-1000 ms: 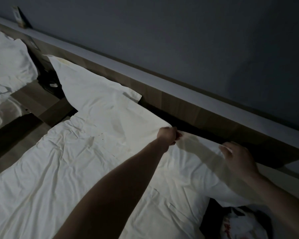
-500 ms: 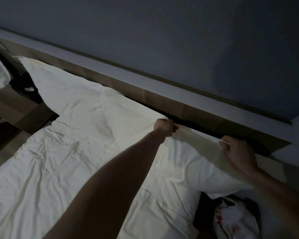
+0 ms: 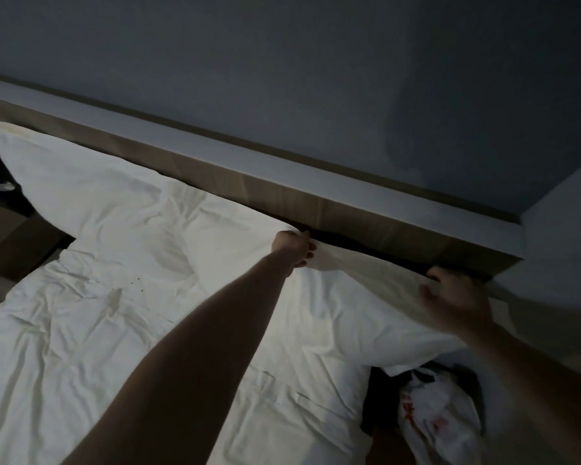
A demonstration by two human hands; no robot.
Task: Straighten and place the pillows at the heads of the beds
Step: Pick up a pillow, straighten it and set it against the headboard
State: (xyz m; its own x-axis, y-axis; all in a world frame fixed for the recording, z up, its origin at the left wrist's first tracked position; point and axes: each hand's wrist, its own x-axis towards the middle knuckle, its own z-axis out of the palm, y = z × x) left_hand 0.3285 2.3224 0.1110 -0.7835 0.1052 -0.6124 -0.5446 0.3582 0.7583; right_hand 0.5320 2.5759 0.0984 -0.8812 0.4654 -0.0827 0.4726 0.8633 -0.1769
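Head view: the left hand (image 3: 292, 248) is gripping the top edge of the right pillow (image 3: 342, 313), fingers curled tight around the fabric, just beside the dark gap under the headboard (image 3: 282, 193). The right hand (image 3: 453, 297) is holding the same edge further right, near the headboard's right end; its fingers are bending over the cloth, though blur is hiding how firmly they are closing. The right pillow is lying at the head of the bed (image 3: 64, 347), its top edge being stretched between the two hands along the headboard. The left pillow (image 3: 81, 196) is resting at the head too, against the headboard, its right end touching the right pillow.

Compared with the frames a second and half a second ago, both hands are sitting lower and further right in the picture, the left pillow is reaching closer to the left border, and the neighbouring bed is no longer showing. The grips are looking unchanged.

A plastic bag (image 3: 436, 417) is lying off the bed's right edge, below the right pillow's corner. A nightstand (image 3: 4, 223) is standing past the bed's left edge.
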